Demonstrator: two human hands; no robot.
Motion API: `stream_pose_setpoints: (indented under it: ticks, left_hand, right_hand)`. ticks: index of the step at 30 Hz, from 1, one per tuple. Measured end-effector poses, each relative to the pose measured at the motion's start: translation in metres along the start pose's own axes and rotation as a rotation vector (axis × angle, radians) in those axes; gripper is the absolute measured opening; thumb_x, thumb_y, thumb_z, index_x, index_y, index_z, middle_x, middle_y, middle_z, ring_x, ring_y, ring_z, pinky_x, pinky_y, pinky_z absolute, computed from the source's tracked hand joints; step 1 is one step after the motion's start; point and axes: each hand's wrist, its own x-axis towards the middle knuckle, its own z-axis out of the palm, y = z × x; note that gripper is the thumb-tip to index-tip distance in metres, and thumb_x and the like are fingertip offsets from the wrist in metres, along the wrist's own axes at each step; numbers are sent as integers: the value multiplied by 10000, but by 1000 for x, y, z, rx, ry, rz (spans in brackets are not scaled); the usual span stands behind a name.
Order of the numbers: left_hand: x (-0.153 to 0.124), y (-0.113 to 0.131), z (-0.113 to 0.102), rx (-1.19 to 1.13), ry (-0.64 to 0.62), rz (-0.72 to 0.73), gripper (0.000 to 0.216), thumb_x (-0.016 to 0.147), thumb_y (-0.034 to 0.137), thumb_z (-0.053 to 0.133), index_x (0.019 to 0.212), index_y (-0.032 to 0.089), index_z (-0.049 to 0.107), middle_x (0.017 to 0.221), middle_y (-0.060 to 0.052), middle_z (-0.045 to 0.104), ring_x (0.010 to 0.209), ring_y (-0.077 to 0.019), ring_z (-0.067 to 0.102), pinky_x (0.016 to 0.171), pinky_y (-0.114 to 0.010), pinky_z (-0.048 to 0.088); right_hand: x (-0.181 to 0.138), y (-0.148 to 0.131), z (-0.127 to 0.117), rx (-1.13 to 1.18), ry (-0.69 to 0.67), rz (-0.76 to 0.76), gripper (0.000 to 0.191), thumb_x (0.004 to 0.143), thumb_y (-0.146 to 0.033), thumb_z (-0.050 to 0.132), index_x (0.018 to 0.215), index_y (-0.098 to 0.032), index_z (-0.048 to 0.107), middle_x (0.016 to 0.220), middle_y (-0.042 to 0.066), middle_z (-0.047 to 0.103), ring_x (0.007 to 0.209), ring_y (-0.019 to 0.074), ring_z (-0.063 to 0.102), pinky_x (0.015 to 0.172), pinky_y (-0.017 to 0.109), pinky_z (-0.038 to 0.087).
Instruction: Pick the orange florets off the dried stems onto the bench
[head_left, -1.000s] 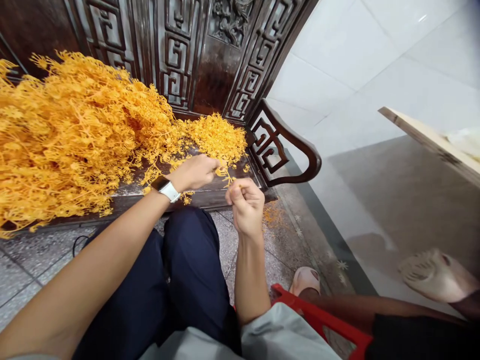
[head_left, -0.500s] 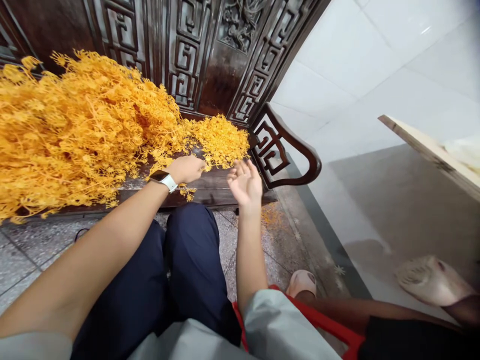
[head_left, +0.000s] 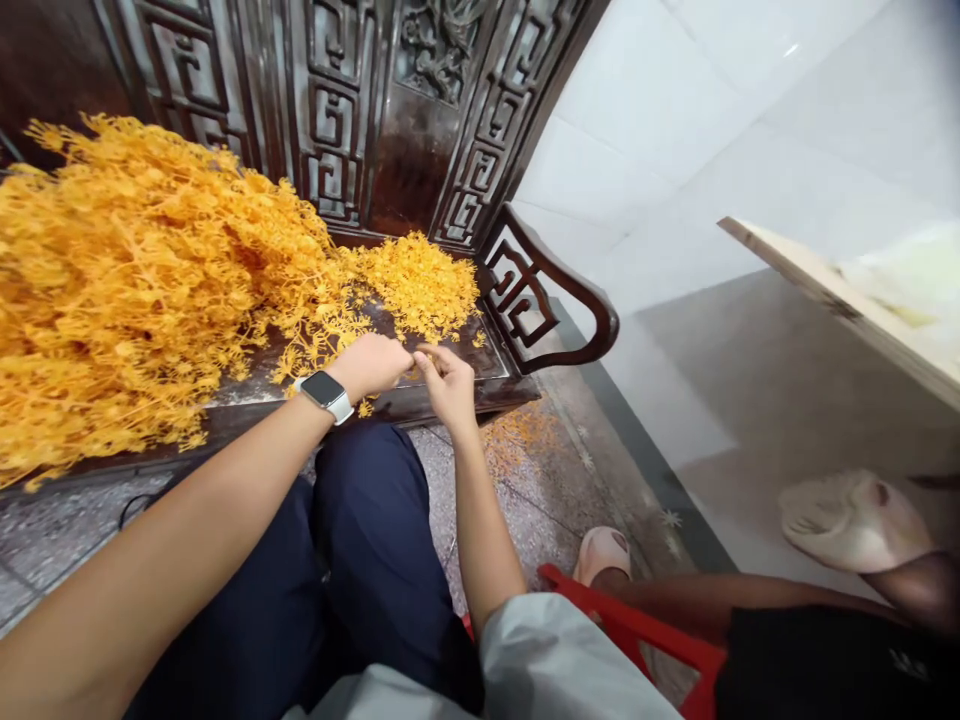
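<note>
A big heap of orange plastic sprigs (head_left: 135, 290) covers the dark carved wooden bench (head_left: 450, 400). A smaller pile of loose orange pieces (head_left: 416, 280) lies at the bench's right end. My left hand (head_left: 371, 365), with a white smartwatch on its wrist, is closed on a small orange sprig (head_left: 412, 368) at the bench's front edge. My right hand (head_left: 448, 385) meets it, fingers pinched on the same sprig.
The curved bench armrest (head_left: 555, 300) rises to the right. Orange scraps (head_left: 525, 430) litter the speckled floor. A red stool edge (head_left: 637, 630), another person's leg and beige slippers (head_left: 855, 520) are at lower right. A pale board (head_left: 840, 300) juts in from the right.
One second ago both hands pinched a sprig; half a second ago my right hand opened toward the small pile. It has since come back and pinched the sprig in my left hand.
</note>
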Motion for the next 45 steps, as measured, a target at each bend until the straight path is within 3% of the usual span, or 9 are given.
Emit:
stream_pose_setpoints:
  ticks: [5, 11, 17, 21, 30, 35, 37, 41, 45]
  left_hand:
    - [13, -17, 8, -277, 97, 13, 415, 1003, 207, 462, 1196, 211, 829, 999, -153, 842, 916, -296, 804, 814, -348, 555]
    - [8, -70, 32, -364, -13, -175, 412, 941, 189, 476, 1118, 230, 846, 1169, -106, 853, 1048, -254, 794, 864, -274, 536]
    - [-7, -35, 6, -105, 24, -90, 454, 1012, 210, 480, 1341, 257, 789, 1116, -158, 838, 1005, -309, 801, 800, -331, 532]
    - [-7, -9, -9, -24, 108, 0, 358, 989, 154, 547, 1231, 194, 808, 1050, -178, 818, 990, -317, 793, 804, -351, 530]
    - [2, -26, -6, -330, 119, -45, 363, 933, 117, 485, 1053, 238, 806, 913, -92, 813, 849, -232, 756, 733, -309, 471]
    - [-5, -68, 14, -147, 16, -242, 416, 1028, 257, 435, 1242, 247, 792, 1084, -171, 827, 1019, -330, 795, 769, -343, 500]
    - [-9, -72, 16, -177, 30, -267, 426, 1060, 316, 403, 1229, 236, 785, 1086, -180, 828, 1027, -341, 798, 772, -349, 509]
    - [-12, -62, 9, -170, 69, -288, 432, 1067, 346, 389, 1214, 218, 774, 1065, -195, 827, 1008, -356, 802, 763, -363, 515]
    - [-15, -51, 2, -170, 59, -307, 428, 1073, 373, 407, 1193, 205, 782, 1081, -199, 828, 1013, -349, 803, 779, -366, 529]
  right_hand:
    - [-21, -31, -24, 13, 47, -143, 396, 1038, -496, 653, 777, -201, 694, 680, -10, 615, 630, 139, 524, 658, 287, 412]
    - [-63, -89, -49, 259, -246, -423, 289, 1053, -422, 693, 854, -224, 762, 701, 11, 684, 602, 147, 585, 627, 300, 473]
    - [-8, -50, -34, -165, -30, -197, 358, 992, -438, 765, 1283, -229, 754, 920, 27, 683, 810, 177, 595, 806, 319, 492]
    - [14, -24, -21, -139, -151, -227, 253, 1048, -440, 666, 1074, -218, 785, 918, 48, 734, 852, 197, 643, 837, 328, 492]
    - [-57, -76, -30, 134, 45, -462, 236, 1042, -306, 659, 847, -271, 787, 759, 45, 755, 690, 210, 691, 677, 365, 533]
    - [-76, -110, -79, 396, -957, -598, 361, 1030, -576, 645, 846, -345, 854, 603, 29, 694, 510, 137, 623, 533, 291, 501]
    - [-52, -105, -79, 494, -1185, -518, 356, 930, -666, 748, 838, -341, 858, 578, 14, 667, 485, 94, 597, 513, 237, 472]
    - [-4, -60, -38, 656, -632, -124, 598, 934, -831, 591, 850, -264, 757, 566, -29, 566, 441, 96, 410, 446, 233, 385]
    - [-11, -18, 8, 885, -97, 496, 225, 898, -425, 778, 921, -221, 686, 604, -81, 520, 468, 63, 355, 441, 171, 346]
